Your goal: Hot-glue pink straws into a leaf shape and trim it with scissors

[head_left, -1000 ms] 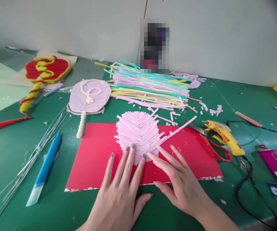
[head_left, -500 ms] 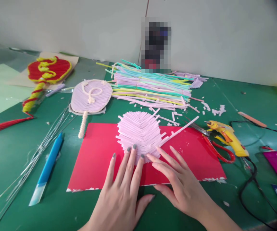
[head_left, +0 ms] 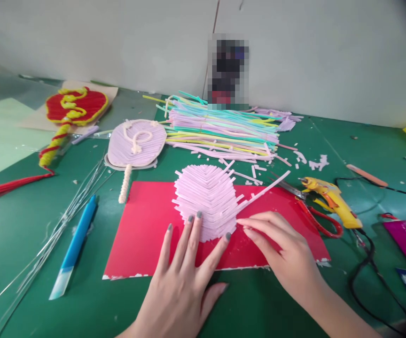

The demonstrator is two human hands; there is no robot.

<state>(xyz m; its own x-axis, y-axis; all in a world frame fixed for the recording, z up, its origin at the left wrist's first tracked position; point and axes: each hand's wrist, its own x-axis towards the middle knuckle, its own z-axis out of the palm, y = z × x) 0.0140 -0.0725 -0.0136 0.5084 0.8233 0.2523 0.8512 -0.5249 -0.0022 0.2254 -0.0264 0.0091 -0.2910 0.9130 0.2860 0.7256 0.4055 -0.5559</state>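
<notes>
A leaf-shaped panel of lilac pipe cleaners, laid in a V pattern, lies on a red card. One long lilac strip sticks out from its right side. My left hand is spread flat, its middle fingertips resting on the panel's lower part and its index fingertip at the lower right edge. At that same right edge, my right hand has thumb and fingertips close together in a pinch. Whatever lies between those fingertips is too small to make out.
Right of the card are red-handled scissors and a yellow glue gun with a black cord. Behind lies a pile of coloured pipe cleaners. On the left are a lilac fan, a red fan, wires and a blue tube.
My right hand has moved slightly right, and its spread fingers have come together at the panel's edge. My left index finger has swung outward to the right.
</notes>
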